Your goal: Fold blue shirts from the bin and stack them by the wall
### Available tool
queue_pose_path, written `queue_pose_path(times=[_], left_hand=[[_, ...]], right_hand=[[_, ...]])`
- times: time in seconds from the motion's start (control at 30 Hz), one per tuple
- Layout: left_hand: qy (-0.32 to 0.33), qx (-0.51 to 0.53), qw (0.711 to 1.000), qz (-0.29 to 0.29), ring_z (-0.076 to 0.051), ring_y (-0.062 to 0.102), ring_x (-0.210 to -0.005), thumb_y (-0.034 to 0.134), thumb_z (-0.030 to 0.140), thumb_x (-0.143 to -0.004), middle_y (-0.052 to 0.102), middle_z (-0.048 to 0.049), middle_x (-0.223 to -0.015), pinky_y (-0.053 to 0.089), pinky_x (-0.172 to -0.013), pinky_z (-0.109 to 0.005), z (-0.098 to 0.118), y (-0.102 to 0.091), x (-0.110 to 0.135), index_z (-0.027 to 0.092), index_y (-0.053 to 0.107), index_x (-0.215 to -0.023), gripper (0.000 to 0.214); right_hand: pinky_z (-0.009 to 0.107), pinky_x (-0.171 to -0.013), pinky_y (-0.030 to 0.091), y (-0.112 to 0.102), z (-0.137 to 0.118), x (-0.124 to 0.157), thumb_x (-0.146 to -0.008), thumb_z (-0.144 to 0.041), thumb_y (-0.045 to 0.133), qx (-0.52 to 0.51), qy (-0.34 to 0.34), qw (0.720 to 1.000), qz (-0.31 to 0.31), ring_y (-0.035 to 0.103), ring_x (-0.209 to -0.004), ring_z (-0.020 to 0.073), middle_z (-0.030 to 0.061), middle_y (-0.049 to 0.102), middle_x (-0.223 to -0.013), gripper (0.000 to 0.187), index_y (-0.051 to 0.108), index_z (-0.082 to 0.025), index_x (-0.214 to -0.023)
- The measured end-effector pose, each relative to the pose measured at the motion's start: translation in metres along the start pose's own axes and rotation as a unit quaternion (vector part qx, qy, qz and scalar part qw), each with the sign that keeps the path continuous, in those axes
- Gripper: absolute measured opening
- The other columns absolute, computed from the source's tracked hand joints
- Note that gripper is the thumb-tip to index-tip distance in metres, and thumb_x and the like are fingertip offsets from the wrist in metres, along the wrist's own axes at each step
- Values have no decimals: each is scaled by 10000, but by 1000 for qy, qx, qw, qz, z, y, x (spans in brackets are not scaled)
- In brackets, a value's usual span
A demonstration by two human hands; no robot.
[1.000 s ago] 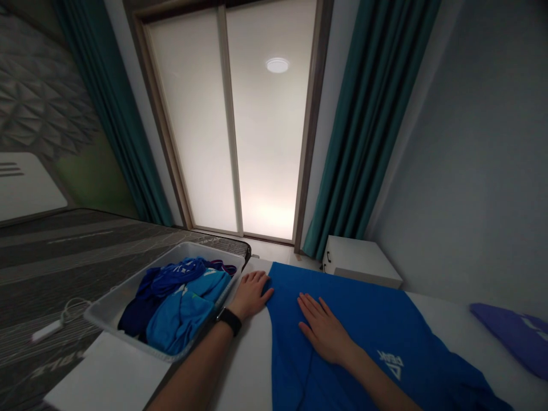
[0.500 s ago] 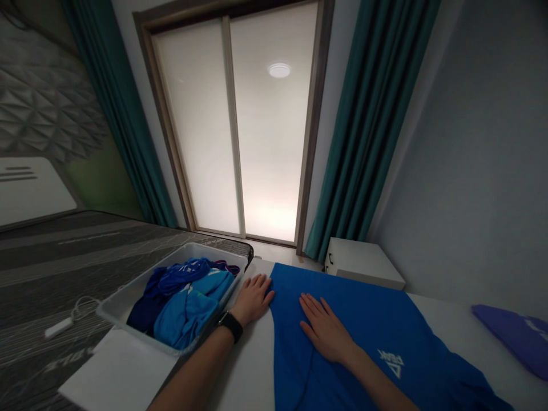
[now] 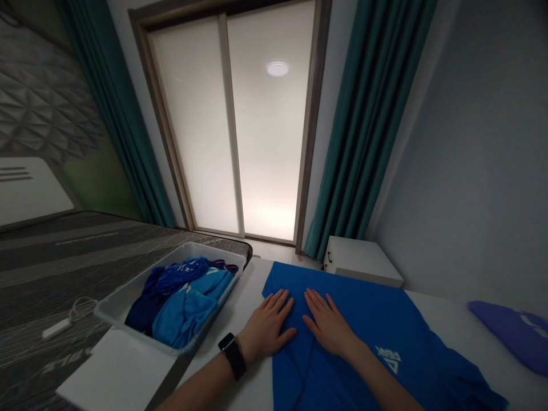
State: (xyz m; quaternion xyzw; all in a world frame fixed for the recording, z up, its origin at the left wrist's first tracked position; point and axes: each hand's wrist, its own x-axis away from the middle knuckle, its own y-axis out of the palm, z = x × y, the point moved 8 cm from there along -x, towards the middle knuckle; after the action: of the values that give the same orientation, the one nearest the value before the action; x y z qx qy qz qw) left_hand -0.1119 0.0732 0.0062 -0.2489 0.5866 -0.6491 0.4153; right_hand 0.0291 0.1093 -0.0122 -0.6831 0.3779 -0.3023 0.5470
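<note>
A blue T-shirt [image 3: 377,319] with a white logo lies spread over the white tabletop [image 3: 231,377]. My left hand [image 3: 268,325], with a dark watch on its wrist, rests open across the shirt's left edge, fingers spread on the cloth. Just to its right, my right hand [image 3: 327,322] lies flat on the shirt, palm down with the fingers stretched out. Neither hand grips the fabric. The shirt's lower end runs out of the bottom of the view.
Left of the table, a translucent plastic bin [image 3: 115,299] of blue clothes stands on a dark mattress [image 3: 25,268]. A white sheet or board [image 3: 115,365] lies in front of it. Folded purple cloth [image 3: 509,331] is at the right; a white cabinet [image 3: 363,257] stands beyond the table.
My left hand has moved right and nearer to me, from the shirt's edge onto the cloth beside my right hand. The shirt's far left corner now sticks out leftward.
</note>
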Motion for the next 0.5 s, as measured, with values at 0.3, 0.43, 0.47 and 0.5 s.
queue_pose_path(times=[0.3,0.43,0.47,0.5], left_hand=[[-13,6,1000,-21,-292,203,-1476,396,651,-932,230,-104,-1601,204,-1197,-485,-8,4,6,233,256,-1542,752],[-50,-10,999,-12,-275,224,-1473,355,663,-941,255,-99,-1595,195,-1200,-476,-27,-1,12,233,283,-1533,735],[-58,-12,998,-15,-275,221,-1473,354,671,-938,249,-100,-1597,195,-1199,-480,-31,-1,13,234,281,-1533,742],[-63,-14,998,-18,-278,216,-1475,357,680,-932,242,-102,-1598,196,-1197,-488,-34,-1,14,235,278,-1533,752]], right_hand=[[473,-1214,43,2,2,5,-965,-642,137,-1,15,1000,-18,96,-1493,227,54,138,-1616,756,192,-163,-1547],[467,-1214,27,2,3,6,-962,-643,115,-3,21,999,-24,79,-1495,227,49,116,-1621,760,163,-167,-1552],[468,-1214,24,2,3,6,-965,-636,113,-3,21,999,-24,76,-1495,226,47,113,-1622,753,158,-169,-1553],[469,-1214,23,2,4,5,-968,-626,113,-2,20,1000,-23,75,-1495,225,45,113,-1622,743,155,-171,-1554]])
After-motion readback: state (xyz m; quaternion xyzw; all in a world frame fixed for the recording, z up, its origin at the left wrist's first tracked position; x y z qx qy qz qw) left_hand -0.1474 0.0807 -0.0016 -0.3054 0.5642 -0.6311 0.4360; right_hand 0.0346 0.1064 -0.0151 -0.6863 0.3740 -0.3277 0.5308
